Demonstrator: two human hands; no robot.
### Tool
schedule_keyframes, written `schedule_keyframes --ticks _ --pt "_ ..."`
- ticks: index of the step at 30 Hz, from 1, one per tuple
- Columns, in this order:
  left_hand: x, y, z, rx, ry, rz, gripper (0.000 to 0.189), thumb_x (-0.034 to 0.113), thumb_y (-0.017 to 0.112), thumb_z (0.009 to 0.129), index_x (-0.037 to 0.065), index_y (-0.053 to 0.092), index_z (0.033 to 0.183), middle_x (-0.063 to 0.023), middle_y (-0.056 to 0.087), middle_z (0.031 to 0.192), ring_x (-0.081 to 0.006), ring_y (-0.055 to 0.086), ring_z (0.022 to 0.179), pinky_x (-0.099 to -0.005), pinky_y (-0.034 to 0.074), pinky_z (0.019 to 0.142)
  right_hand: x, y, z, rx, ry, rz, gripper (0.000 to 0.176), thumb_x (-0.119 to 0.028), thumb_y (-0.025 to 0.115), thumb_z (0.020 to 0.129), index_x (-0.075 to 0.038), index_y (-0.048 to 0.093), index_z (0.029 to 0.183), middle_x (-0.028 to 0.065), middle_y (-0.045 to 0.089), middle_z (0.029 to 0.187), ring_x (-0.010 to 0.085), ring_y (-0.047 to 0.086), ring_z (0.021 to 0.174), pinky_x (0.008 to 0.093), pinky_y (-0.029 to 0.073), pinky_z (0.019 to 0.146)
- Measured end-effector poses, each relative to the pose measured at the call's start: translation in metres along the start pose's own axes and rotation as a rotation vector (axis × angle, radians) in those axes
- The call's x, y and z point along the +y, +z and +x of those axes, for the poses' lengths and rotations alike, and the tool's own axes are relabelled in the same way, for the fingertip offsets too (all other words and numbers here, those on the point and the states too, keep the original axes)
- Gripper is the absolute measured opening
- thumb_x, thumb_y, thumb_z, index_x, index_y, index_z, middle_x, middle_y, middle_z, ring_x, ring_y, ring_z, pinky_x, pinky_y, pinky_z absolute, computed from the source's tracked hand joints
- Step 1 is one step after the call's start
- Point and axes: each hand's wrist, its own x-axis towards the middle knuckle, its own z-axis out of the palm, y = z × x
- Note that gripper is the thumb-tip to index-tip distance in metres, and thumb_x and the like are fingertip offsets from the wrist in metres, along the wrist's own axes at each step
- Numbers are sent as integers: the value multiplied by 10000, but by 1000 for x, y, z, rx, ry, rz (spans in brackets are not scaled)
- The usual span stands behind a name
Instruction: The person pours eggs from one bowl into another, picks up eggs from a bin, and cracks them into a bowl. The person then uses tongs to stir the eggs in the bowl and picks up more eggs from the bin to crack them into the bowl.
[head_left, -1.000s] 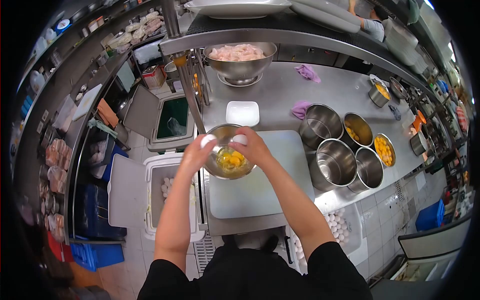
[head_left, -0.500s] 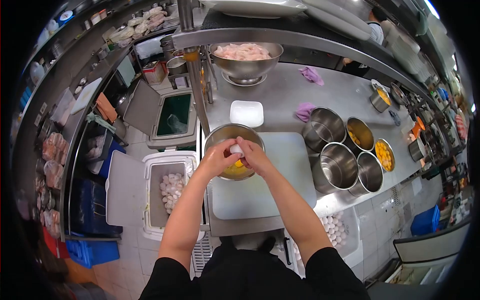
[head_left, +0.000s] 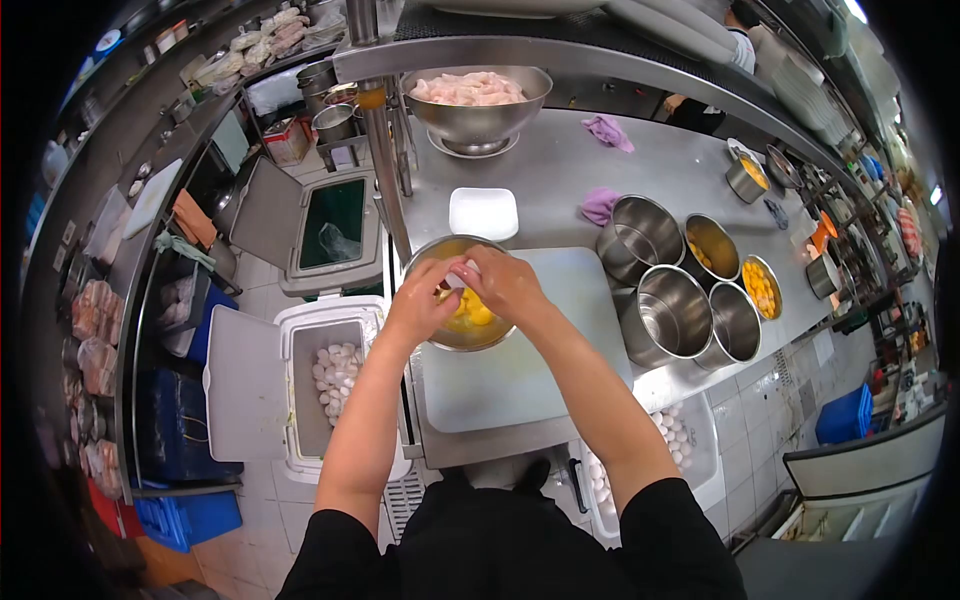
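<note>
The egg (head_left: 457, 280) is pinched between the left hand (head_left: 415, 308) and the right hand (head_left: 510, 288), over a steel bowl (head_left: 438, 253). Well left of the left hand I have an open white bin (head_left: 309, 350) with a heap of white shells (head_left: 336, 375) in it, or whole eggs; I can't tell which from here. The left hand curls its fingers round its side of the egg. A second ago I saw the hands apart over the bowl, each with a white shell or egg; now they meet on a single one, so I judge that its shell is being parted. Yolks (head_left: 474, 310) lie in the bowl just below the fingers, though I can't say whether this egg has added to them. Most of the shell is covered: its long axis seems to slant from the right fingertips toward the left palm, and I can't tell which end is the blunt one. The right hand grips the other side. To its right, past the cutting board (head_left: 500, 395), stand steel pots (head_left: 675, 310), with a bowl of yolks (head_left: 760, 287) farther right.
</note>
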Motion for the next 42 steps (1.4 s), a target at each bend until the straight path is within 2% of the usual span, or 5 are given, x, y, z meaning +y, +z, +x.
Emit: schedule_keyframes --ticks 14,22,27,33,42 --pt "-18 -80 -156 107 -406 -236 682 179 700 891 16 407 1485 -163 508 1435 -253 586 1139 -400 477 972 24 -2 -275 333 280 522 306 -203 606 967 -44 627 1228 120 669 993 241 644 766 345 525 715" --pt "128 253 -144 -1447 -768 -860 537 113 690 918 6 487 1405 -121 608 1302 -188 651 1057 -345 512 936 213 1 -544 683 1225 169 300 -226 624 961 -42 658 1196 150 681 1048 238 657 862 361 528 799" --pt "110 510 -178 -1223 -164 -192 525 248 714 881 62 561 1348 -136 615 1203 -222 661 899 -347 541 823 389 3 -656 812 1406 -116 420 -216 646 909 -26 600 1280 193 654 1121 322 635 964 408 513 862" --pt "78 777 -173 -995 86 105 581 261 663 892 96 468 1415 -157 382 1534 -369 545 1247 -474 487 985 542 42 -713 933 1560 -123 522 -206 675 854 -5 544 1318 216 571 1279 362 572 1161 428 467 990" --pt "46 903 -163 -934 367 524 414 234 740 841 95 491 1142 -148 524 1131 -347 663 957 -453 566 803 551 44 -691 864 1727 -125 500 -223 741 801 -55 593 1248 204 556 1215 405 608 1038 472 509 896"
